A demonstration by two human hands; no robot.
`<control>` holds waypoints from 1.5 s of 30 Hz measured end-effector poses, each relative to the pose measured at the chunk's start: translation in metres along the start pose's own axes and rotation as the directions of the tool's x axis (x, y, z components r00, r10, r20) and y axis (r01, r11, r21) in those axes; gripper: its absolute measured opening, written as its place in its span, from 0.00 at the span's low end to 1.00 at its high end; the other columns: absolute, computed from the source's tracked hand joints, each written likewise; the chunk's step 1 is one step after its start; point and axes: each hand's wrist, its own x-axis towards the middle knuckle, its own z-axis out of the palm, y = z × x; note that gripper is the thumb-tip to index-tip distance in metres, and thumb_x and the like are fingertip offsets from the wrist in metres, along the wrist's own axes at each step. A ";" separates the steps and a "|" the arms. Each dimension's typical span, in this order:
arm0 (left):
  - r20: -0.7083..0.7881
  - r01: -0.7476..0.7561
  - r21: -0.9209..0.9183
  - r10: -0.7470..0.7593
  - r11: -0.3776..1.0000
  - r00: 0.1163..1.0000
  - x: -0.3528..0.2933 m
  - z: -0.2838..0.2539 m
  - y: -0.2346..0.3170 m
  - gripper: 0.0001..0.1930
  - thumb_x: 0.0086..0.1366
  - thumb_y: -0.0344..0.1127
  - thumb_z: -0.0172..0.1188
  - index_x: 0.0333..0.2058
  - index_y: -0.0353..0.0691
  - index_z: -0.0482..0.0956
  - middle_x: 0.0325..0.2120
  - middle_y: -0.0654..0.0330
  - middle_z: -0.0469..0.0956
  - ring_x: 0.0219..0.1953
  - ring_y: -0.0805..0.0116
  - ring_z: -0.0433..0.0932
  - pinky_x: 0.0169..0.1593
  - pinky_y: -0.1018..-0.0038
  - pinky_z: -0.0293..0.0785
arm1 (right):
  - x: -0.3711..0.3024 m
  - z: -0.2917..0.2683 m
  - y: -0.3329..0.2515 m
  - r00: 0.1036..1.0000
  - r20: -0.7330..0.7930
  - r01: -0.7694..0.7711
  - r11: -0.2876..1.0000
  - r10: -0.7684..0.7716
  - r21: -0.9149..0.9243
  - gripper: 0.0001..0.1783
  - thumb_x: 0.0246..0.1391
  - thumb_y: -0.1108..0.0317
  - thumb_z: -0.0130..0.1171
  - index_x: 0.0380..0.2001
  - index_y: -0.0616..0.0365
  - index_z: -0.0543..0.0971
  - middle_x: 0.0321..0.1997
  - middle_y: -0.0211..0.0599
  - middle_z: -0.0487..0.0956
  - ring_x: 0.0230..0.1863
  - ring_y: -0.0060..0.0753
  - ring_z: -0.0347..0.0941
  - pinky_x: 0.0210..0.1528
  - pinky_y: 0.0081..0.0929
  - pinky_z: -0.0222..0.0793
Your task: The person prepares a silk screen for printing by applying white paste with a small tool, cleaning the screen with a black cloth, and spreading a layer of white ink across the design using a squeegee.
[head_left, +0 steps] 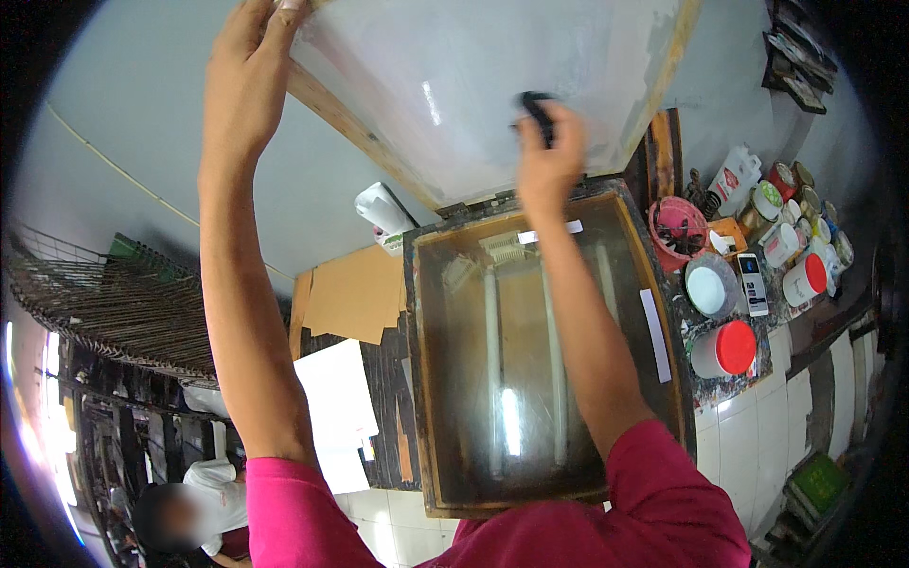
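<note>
One blurred black object (539, 111) | right fingers (569, 128) pinch it | left fingers (280, 26) cropped, can't tell

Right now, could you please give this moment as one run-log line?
left hand: at edge of framed screen | right hand: holding black object | below: glass-topped box, tubes inside

A large framed panel (398, 52), pale and faintly glossy, with greyish patches inside its worn wooden border, stands tilted up at the back of a glass-topped box (523, 331); its left side is held near the top by the left grip (263, 28). Over its face, the right grip (557, 147) holds a small black object (536, 112) (too blurred to tell its kind or whether it touches).
</note>
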 end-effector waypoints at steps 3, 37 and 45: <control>0.012 -0.034 0.013 0.034 0.999 0.999 0.005 0.005 -0.003 0.24 0.71 0.51 0.50 0.58 0.44 0.74 0.54 0.54 0.75 0.57 0.61 0.72 0.61 0.66 0.65 | -0.033 0.003 0.022 0.960 0.264 0.091 0.996 -0.094 0.024 0.15 0.43 0.78 0.64 0.38 0.54 0.81 0.40 0.41 0.78 0.45 0.50 0.74 0.48 0.41 0.70; -0.058 -0.051 0.069 0.055 0.996 0.997 -0.042 -0.028 0.043 0.20 0.69 0.38 0.49 0.55 0.33 0.73 0.52 0.45 0.73 0.57 0.45 0.69 0.63 0.60 0.62 | -0.135 -0.082 0.000 0.775 0.597 -0.094 0.973 0.206 -0.213 0.18 0.43 0.79 0.63 0.41 0.57 0.81 0.43 0.46 0.78 0.49 0.51 0.74 0.50 0.42 0.71; -0.201 -0.264 0.060 0.271 0.963 0.941 -0.094 -0.035 0.043 0.17 0.67 0.32 0.51 0.52 0.32 0.75 0.51 0.45 0.75 0.59 0.45 0.68 0.64 0.57 0.61 | -0.226 -0.094 -0.144 0.631 0.775 0.046 0.997 0.020 -0.063 0.21 0.48 0.78 0.57 0.48 0.57 0.77 0.54 0.46 0.71 0.56 0.50 0.70 0.55 0.40 0.71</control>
